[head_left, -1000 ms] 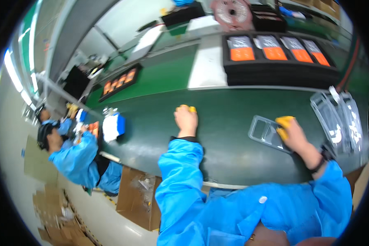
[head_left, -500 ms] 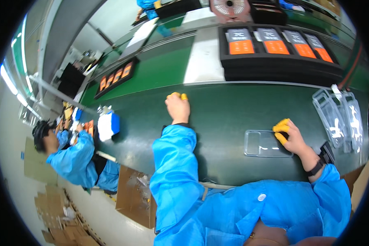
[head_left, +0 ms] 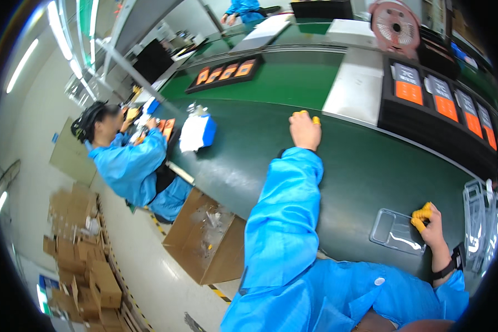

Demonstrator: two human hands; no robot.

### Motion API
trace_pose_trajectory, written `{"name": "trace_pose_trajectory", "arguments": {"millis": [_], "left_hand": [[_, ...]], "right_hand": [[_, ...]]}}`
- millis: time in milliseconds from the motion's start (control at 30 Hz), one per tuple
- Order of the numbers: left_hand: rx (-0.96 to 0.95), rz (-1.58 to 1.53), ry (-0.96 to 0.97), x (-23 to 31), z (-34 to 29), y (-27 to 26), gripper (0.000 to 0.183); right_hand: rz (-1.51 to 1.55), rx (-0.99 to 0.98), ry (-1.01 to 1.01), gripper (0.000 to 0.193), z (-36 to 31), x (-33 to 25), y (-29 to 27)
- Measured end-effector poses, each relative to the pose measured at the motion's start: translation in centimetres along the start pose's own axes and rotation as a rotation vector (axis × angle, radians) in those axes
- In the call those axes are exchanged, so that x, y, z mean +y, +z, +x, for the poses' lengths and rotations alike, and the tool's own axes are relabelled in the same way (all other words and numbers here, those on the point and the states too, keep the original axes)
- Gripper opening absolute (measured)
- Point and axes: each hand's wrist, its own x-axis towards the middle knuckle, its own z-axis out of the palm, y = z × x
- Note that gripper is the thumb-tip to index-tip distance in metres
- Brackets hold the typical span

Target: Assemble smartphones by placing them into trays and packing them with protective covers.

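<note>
Yellow finger covers cap the fingertips of both hands. My left hand [head_left: 305, 133] rests on the green bench [head_left: 249, 160] at the end of my outstretched arm. Its fingers are curled under, hiding whatever they may hold. Nearer to me on the right, my right hand [head_left: 430, 226] has bent fingers closed at the edge of a clear plastic case [head_left: 390, 233]. That case is a flat rectangle with rounded corners and a smaller section at one end, lying on the bench. Several similar clear cases [head_left: 478, 224] lie overlapping to the right of my right hand.
Black trays with grey-and-orange packs [head_left: 408, 88] stand back right, near a pink fan [head_left: 395, 27]. Another black tray [head_left: 224, 74] sits far left. A blue-and-white bundle [head_left: 199, 133] lies left, beside a co-worker [head_left: 130, 160]. An open cardboard box [head_left: 205, 240] stands below the bench edge.
The view has swung left, so bench and hands appear farther right, with more floor and boxes visible. Relative to the bench, both hands look nearly unmoved; the right stays at the case.
</note>
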Motion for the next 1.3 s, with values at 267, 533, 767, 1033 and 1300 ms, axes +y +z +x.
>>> {"name": "trace_pose_trajectory", "arguments": {"millis": [267,533,767,1033,1300], "left_hand": [[-0.037,-0.065,-0.038,-0.4,-0.4,-0.1,0.026],[-0.046,-0.072,-0.032,-0.4,-0.2,0.3,0.028],[-0.039,-0.078,-0.006,-0.5,0.3,0.7,0.029],[-0.012,0.004,0.105,-1.7,2.4,1.2,0.031],[0.133,-0.231,-0.435,-5.0,6.7,3.8,0.031]], "right_hand": [[0.008,-0.031,0.049,0.009,0.1,-0.2,0.1],[0.055,-0.094,-0.015,0.009,-0.2,0.4,0.0],[0.04,-0.101,0.012,0.009,-0.1,0.1,-0.2],[0.024,-0.122,-0.037,0.007,-0.2,0.0,0.0],[-0.013,-0.138,-0.102,0.01,0.2,0.4,-0.3]]}}
